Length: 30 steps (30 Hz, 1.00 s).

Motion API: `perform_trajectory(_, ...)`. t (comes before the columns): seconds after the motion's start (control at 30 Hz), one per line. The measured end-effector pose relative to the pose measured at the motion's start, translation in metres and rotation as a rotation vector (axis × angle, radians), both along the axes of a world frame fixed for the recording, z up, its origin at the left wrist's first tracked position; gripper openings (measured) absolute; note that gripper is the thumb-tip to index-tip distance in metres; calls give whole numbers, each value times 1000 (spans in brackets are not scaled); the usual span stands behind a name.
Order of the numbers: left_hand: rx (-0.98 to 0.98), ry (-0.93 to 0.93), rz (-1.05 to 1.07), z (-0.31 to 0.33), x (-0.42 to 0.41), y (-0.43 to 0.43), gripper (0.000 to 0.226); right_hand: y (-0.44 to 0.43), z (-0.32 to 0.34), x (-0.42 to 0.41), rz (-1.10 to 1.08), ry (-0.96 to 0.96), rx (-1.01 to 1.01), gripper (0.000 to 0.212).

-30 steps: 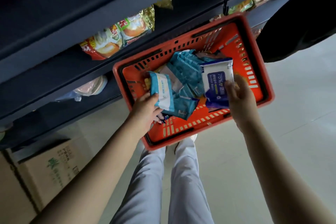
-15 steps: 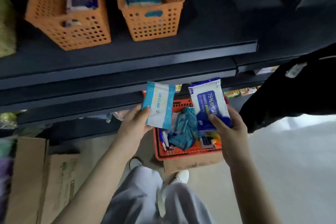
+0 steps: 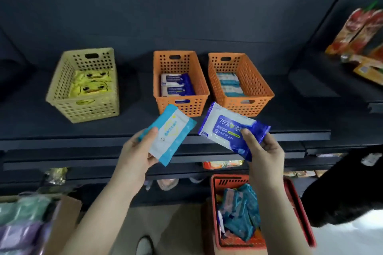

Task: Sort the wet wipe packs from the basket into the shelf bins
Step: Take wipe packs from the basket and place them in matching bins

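Left hand (image 3: 136,151) grips a light-blue pack (image 3: 172,133), right hand (image 3: 264,151) a dark-blue pack (image 3: 226,130) (labelled "75% Alcohol Wipes").

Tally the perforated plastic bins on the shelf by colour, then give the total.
Yellow perforated plastic bin: 1
Orange perforated plastic bins: 2
Total: 3
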<state>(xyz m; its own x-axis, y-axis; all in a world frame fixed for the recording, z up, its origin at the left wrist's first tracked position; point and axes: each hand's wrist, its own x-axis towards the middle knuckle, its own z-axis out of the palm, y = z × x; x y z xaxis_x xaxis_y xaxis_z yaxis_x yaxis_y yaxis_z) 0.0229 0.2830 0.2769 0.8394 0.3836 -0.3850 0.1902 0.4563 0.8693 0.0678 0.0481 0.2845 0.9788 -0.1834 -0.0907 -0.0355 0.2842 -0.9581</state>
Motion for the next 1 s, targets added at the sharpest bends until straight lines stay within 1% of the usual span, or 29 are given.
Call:
perform_trajectory(0.2,14,-25,-13,12,17,82,22,80,9,19,-58,-65,-77,7)
perform_trajectory(0.3,-6,-16,-11,14,30,106,21,97,15,36,-51,-23,-12,5)
perform_trajectory(0.4,-31,-18,0,17,55,120,26,107,21,65,-27,56,83,4)
perform_trajectory(0.47,-44,-24,10,19,76,124,30,111,27,89,19,66,109,4)
perform_trajectory(0.57,-41,-26,20,22,113,126,35,117,34,133,97,51,108,9)
perform_trajectory(0.67,-12,-31,45,25,152,129,33,129,35,188,140,24,-47,11)
perform_trajectory(0.8,17,-21,106,24,194,133,28,149,22,262,205,-44,-414,11)
perform_trajectory(0.87,18,-13,137,22,207,133,25,161,12,288,246,-20,-466,10)
perform_trajectory(0.9,16,-5,152,21,213,133,25,169,4,300,267,28,-471,10)
perform_trajectory(0.93,13,6,169,20,217,132,24,177,-2,309,288,101,-471,10)
perform_trajectory(1.0,8,20,198,18,224,131,22,195,-17,323,322,283,-399,11)
